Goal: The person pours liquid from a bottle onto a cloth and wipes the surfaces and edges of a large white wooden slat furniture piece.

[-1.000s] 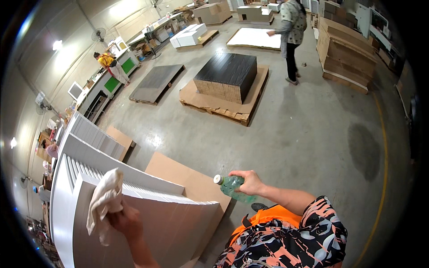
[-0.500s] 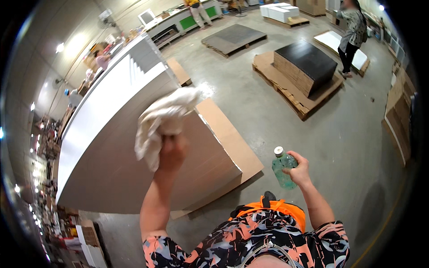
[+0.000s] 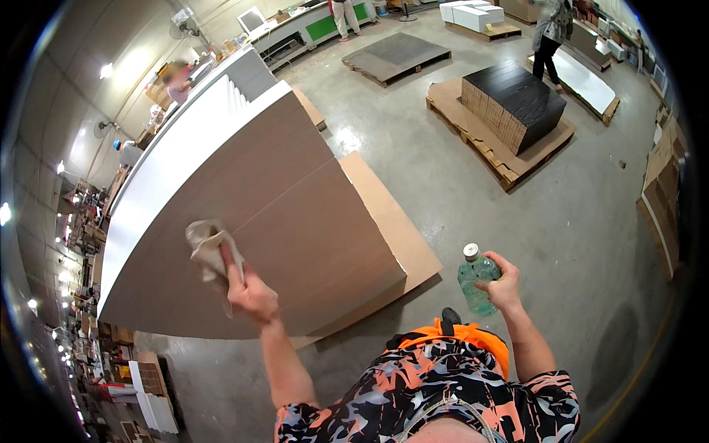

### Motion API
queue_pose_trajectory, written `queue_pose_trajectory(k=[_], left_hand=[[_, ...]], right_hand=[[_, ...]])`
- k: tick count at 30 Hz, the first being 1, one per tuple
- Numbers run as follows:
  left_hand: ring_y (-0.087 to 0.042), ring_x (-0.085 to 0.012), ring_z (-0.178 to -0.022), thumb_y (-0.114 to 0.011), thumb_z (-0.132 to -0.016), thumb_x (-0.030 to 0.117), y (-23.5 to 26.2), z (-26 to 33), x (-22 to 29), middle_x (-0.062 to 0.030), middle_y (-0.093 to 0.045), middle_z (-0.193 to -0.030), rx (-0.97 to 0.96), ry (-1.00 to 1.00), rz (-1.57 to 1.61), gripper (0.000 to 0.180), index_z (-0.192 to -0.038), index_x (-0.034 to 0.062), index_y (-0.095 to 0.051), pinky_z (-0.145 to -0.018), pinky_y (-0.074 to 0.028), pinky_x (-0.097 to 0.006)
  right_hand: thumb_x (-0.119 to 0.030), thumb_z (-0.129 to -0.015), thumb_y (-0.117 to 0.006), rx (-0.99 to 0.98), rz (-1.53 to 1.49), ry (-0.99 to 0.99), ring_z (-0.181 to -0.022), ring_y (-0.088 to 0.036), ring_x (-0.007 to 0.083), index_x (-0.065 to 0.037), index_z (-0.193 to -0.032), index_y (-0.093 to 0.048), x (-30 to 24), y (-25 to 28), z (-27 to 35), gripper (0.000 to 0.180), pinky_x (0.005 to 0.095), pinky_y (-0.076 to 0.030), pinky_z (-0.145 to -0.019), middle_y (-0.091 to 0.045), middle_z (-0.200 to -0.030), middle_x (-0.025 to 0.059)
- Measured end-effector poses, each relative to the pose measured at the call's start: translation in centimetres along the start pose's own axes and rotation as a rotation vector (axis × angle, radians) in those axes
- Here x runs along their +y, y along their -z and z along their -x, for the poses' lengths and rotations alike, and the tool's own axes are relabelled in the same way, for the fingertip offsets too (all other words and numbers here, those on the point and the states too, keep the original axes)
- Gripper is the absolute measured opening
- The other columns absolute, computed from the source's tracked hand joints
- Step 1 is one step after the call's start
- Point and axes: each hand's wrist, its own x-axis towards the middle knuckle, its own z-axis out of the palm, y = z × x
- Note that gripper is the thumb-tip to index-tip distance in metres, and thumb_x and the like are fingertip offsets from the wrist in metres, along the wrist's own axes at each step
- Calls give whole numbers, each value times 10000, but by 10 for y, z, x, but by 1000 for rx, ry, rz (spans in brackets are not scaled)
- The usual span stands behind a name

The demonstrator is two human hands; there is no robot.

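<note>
My left hand (image 3: 253, 295) grips a pale cloth (image 3: 210, 247), which lies against the brown-grey side of a tall stack of white-edged panels (image 3: 288, 214). A thin light line crosses that surface just above the cloth. Away to the right, my right hand (image 3: 504, 283) holds a clear greenish plastic bottle (image 3: 475, 292) with a white cap, its fingers wrapped round the bottle's side. The bottle stands nearly upright in the air over the floor. Some liquid seems to be inside, though its level is hard to make out.
Cardboard (image 3: 391, 214) sticks out under the stack. Beyond it, a pallet bears a stack of black-topped panels (image 3: 515, 103); another low pallet (image 3: 399, 57) lies farther back. A person (image 3: 550, 40) stands at the far right, and cardboard-wrapped panels (image 3: 662, 192) lean nearby.
My left hand has swept the cloth down and to the left across the panel. The bottle stays in my right hand. The person at the far right has shifted away.
</note>
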Motion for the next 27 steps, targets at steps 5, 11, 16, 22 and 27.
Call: queue_pose_trajectory(k=[5, 11, 16, 22, 27], left_hand=[[-568, -304, -1192, -399, -906, -53, 15, 44, 5, -201, -530, -1354, 18, 556, 968, 536, -1441, -31, -398, -1032, -459, -424], [-552, -340, -1229, -419, -916, -60, 6, 87, 7, -193, -489, -1415, -179, 789, 1208, 545, -1457, -3, -383, -1057, -455, -468], [-550, -346, -1236, -435, -940, -50, 0, 95, 23, -208, -481, -1422, -307, 861, 1419, 546, -1475, 38, -374, -1057, -460, -482], [-545, -360, -1249, -414, -959, -46, -8, 100, 42, -229, -492, -1412, -447, 954, 1561, 531, -1480, 53, -373, -1061, -458, -489], [-481, -346, -1316, -377, -982, -32, -15, 100, 56, -201, -404, -1492, -504, 1003, 1665, 566, -1523, 116, -304, -1104, -409, -500]], right_hand=[[96, -582, -751, -61, 3, 24, -887, -630, 117, -37, -1103, -659, -21, -12, 2, 546, 283, -508, -848, -678, -943, 15], [40, -638, -758, -148, 44, 296, -879, -691, 165, -52, -1120, -664, -56, -36, -5, 500, 286, -524, -812, -723, -944, 111], [5, -675, -720, -186, 104, 545, -823, -717, 247, -55, -1095, -665, -92, -49, -16, 428, 308, -543, -712, -712, -900, 159], [89, -614, -655, -141, 296, 920, -790, -697, 290, -42, -1055, -650, -141, -57, -25, 460, 331, -545, -666, -692, -890, 133], [81, -555, -654, -69, 497, 1200, -792, -688, 287, -56, -1013, -651, -177, -61, -29, 478, 351, -542, -632, -679, -943, 117]])
